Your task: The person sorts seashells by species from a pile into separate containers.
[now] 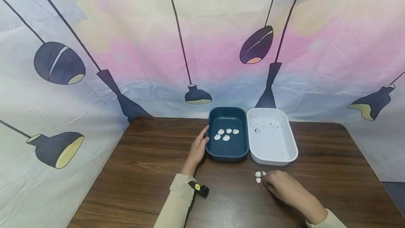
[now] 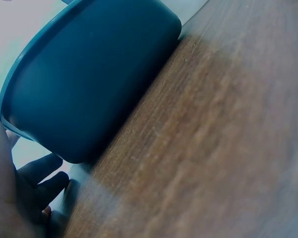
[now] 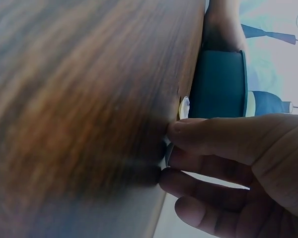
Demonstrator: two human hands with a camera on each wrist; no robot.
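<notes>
In the head view, my left hand (image 1: 197, 149) rests against the left side of a dark teal tray (image 1: 227, 154), its fingertips at the rim. Several small white shells (image 1: 226, 138) lie inside that tray. My right hand (image 1: 286, 187) is low over the tabletop, in front of the white tray (image 1: 273, 159). Beside its fingertips lie small loose shells (image 1: 258, 174). Seen from the right wrist, thumb and forefinger pinch close to the wood, with a pale sliver of shell (image 3: 169, 152) between them. Another shell (image 3: 185, 107) shows just beyond the thumb.
Both trays stand side by side at the back of the brown wooden table (image 1: 142, 171). One shell (image 1: 257, 131) and some dark specks lie in the white tray. A curtain (image 1: 152, 45) printed with lamps hangs behind the table. A black band (image 1: 198, 187) circles the left wrist.
</notes>
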